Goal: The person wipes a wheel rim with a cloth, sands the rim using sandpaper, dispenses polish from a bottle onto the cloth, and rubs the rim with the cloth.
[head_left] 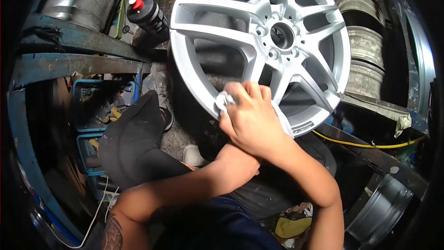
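Observation:
A silver alloy wheel [217, 34] with paired spokes and an open centre bore fills the upper middle of the view, face up. My right hand [252, 115] is closed on a crumpled white wad [224, 102] that looks like cloth or paper. It presses the wad against the lower left of the wheel's rim, and the fingers are slightly blurred. Under my right wrist lies my left hand [238, 169], the forearms crossing there. Its fingers are mostly hidden behind the right wrist, below the wheel's near edge.
A black bottle with a red and white cap [148, 15] stands left of the wheel. Blue baskets [105, 106] hold small items at the left. Stacked wheel rims [365, 46] line the right side, near a yellow hose [370, 146]. Another rim [381, 208] lies lower right.

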Demonstrator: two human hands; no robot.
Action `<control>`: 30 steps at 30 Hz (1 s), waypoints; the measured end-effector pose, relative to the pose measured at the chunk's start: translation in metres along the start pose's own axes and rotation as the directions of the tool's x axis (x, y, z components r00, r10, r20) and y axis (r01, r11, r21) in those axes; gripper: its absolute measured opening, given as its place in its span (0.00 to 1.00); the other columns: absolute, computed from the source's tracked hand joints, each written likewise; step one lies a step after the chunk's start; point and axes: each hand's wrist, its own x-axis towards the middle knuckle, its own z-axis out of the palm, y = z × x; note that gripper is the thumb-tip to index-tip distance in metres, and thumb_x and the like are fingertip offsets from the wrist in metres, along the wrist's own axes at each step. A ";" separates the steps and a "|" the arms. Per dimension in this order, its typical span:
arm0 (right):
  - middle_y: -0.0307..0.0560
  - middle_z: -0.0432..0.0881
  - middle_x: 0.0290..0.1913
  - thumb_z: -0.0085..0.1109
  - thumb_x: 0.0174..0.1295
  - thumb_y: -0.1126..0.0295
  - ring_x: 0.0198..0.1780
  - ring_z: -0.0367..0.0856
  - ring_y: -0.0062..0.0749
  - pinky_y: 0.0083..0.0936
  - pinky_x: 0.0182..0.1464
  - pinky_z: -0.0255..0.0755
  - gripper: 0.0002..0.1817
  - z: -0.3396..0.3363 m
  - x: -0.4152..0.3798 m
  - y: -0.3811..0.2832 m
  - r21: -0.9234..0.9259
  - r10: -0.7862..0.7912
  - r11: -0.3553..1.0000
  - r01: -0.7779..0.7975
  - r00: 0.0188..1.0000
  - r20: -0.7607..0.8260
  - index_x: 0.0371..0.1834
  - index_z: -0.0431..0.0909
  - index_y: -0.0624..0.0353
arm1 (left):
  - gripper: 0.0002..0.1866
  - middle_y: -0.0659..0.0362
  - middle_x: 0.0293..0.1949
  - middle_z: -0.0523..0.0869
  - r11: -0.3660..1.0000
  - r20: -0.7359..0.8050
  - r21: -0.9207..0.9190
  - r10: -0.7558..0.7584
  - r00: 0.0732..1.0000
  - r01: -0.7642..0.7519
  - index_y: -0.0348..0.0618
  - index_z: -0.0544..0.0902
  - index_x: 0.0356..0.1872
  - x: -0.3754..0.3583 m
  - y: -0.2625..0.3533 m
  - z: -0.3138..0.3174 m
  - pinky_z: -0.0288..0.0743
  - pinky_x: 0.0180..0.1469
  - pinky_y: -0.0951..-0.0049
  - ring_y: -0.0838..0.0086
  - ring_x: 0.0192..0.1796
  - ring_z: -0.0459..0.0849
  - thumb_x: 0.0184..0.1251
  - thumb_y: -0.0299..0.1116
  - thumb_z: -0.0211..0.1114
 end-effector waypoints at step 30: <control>0.40 0.78 0.54 0.71 0.56 0.52 0.57 0.72 0.37 0.35 0.57 0.66 0.18 -0.019 0.017 0.005 -0.213 -0.104 0.965 0.155 0.967 0.234 0.24 0.89 0.57 | 0.33 0.48 0.76 0.75 1.000 -0.021 0.006 -0.025 0.999 0.025 0.50 0.75 0.76 0.010 -0.008 0.004 0.65 0.78 0.50 0.51 0.77 0.73 0.71 0.48 0.65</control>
